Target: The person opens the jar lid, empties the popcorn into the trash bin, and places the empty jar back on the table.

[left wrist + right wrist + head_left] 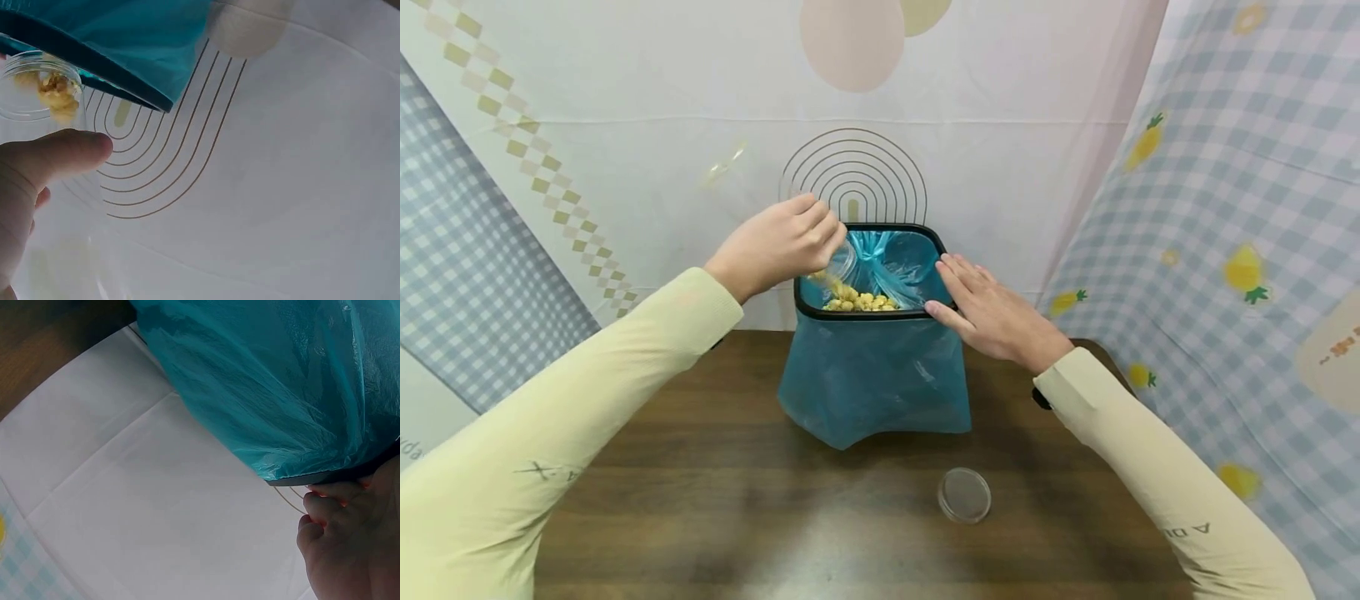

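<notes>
My left hand (786,242) grips a clear plastic jar (28,106) that is tipped with its mouth over the bin. Some popcorn (59,94) shows inside near the mouth, and more popcorn (861,302) is falling into and lying in the bin. A teal plastic bag (872,375) lines the bin and hangs down outside it, gathered in a twist at the back. Along the top runs the black bin rim (880,315). My right hand (988,317) rests on the right side of that rim with its fingers extended.
A round clear lid (965,496) lies on the brown wooden table (715,500) in front of the bin. Behind the bin hangs a white printed cloth (662,167). On the right a blue checked cloth (1210,208) comes close to the table.
</notes>
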{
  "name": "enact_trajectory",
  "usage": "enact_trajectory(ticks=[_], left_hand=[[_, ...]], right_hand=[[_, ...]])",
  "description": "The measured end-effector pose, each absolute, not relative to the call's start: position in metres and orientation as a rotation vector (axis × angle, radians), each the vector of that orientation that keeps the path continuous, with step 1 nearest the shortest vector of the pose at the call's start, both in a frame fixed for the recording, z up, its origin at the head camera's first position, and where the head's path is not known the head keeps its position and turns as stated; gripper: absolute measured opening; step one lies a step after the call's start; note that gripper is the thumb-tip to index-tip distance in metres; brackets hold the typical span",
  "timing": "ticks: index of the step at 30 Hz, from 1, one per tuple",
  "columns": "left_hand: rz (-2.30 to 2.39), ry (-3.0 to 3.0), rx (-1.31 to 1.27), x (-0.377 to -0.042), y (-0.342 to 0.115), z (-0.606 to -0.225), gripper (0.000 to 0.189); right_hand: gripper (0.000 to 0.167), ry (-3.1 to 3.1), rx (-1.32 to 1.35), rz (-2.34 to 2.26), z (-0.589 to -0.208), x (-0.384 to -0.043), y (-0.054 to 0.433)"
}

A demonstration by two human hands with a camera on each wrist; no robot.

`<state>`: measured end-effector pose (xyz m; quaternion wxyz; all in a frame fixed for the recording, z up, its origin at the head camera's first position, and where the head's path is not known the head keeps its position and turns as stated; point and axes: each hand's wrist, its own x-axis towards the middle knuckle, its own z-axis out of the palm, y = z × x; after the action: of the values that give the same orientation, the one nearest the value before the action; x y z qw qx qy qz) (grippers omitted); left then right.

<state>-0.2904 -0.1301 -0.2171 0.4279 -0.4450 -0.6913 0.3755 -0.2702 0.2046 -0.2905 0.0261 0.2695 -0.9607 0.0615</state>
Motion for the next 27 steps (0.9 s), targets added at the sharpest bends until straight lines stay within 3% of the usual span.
enact_trajectory(ticks=[6, 13, 20, 24, 27], left_hand=[[1.053, -1.623, -1.132, -0.291, -0.115, -0.216, 0.02], [0.854, -1.782, -1.114, -0.288, -0.114, -0.217, 0.023], [0.279, -2.182, -1.073, -0.283, -0.129, -0.216, 0.053], [0.002, -2.309, -0.938, -0.282, -0.146, -0.224, 0.075], [-0.187, -2.36, -0.81, -0.28, -0.161, -0.234, 0.08]], right_hand=[[0.085, -2.979, 0.818, 0.185, -0.29, -0.271, 0.206], [0.085, -2.972, 0.841, 0.178, -0.29, -0.272, 0.202], [0.086, -2.979, 0.836, 0.181, -0.291, -0.273, 0.2], [0.086, -2.976, 0.832, 0.184, -0.291, -0.273, 0.2], [0.086, -2.976, 0.83, 0.193, -0.292, -0.274, 0.201]])
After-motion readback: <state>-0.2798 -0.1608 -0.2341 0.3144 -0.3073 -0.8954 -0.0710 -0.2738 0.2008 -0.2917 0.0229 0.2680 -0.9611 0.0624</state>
